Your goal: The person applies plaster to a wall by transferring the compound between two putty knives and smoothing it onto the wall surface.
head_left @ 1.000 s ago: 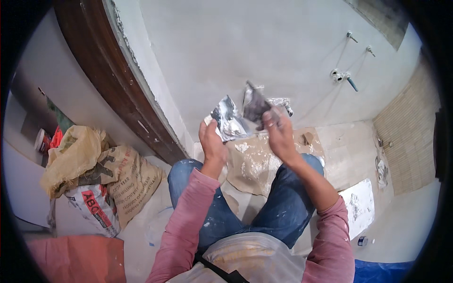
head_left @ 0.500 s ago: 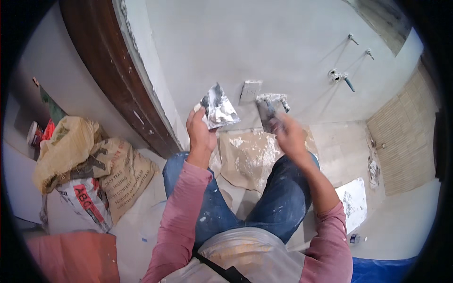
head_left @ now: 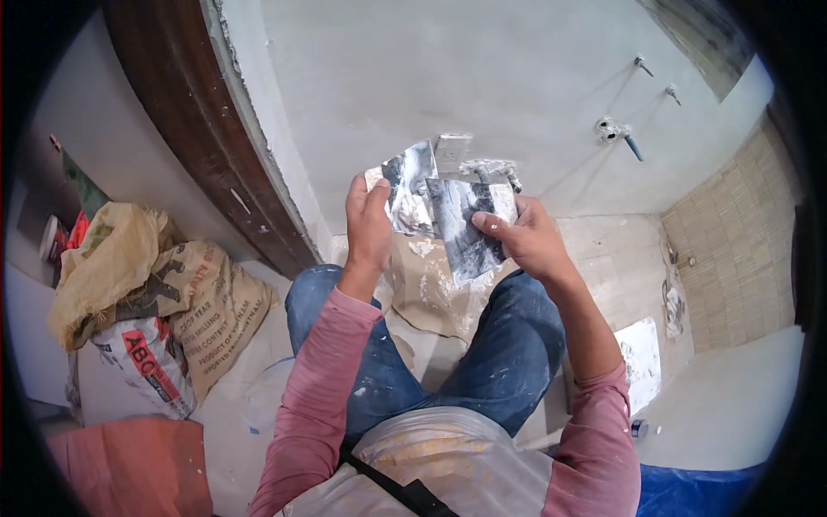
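The left hand (head_left: pixel 368 228) pinches a smeared plate (head_left: pixel 408 188), corner pointing up; the right hand (head_left: pixel 532 239) grips a second plate (head_left: pixel 461 226) just beside it, long axis slanting down-right, above a brown sheet (head_left: pixel 431 299), near the grey wall (head_left: pixel 370 77).

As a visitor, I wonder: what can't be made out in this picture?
All in the head view:
Left hand: fingertips except the thumb's, hidden behind the left metal plate.
Right hand: likewise, behind the right metal plate.
Brown floor sheet: partly covered by that plate.
Brown printed sack: contents hidden by its cloth.
Blue sheet: cut off by the lower edge.
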{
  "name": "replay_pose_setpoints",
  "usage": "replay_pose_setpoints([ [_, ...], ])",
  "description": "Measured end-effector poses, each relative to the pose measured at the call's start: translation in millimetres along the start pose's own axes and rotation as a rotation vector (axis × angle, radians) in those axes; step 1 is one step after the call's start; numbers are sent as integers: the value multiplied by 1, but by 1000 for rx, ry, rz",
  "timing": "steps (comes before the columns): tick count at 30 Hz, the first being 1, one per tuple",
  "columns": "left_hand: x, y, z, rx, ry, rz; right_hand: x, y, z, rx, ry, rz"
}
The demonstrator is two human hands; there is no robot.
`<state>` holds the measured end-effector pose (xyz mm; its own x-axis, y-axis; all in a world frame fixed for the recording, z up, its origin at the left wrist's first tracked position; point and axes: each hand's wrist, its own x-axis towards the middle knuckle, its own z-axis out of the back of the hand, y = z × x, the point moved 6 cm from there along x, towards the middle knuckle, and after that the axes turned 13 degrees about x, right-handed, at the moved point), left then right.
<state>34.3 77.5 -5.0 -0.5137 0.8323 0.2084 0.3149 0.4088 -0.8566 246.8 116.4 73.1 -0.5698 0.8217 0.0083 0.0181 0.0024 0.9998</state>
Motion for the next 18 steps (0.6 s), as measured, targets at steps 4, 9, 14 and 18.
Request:
replay_pose_setpoints([
  [4, -2, -9, -3, 112, 18, -65, 11, 4, 8, -497, -7, 74],
  [9, -2, -18, -5, 199, 128, -126, 24, 27, 1, -578, -53, 195],
  [14, 1, -23, 5, 269, 191, -128, 19, 69, -7, -887, -171, 872],
  [18, 6, -22, 25, 148, -73, -138, 33, 55, 4, -817, -228, 1108],
])
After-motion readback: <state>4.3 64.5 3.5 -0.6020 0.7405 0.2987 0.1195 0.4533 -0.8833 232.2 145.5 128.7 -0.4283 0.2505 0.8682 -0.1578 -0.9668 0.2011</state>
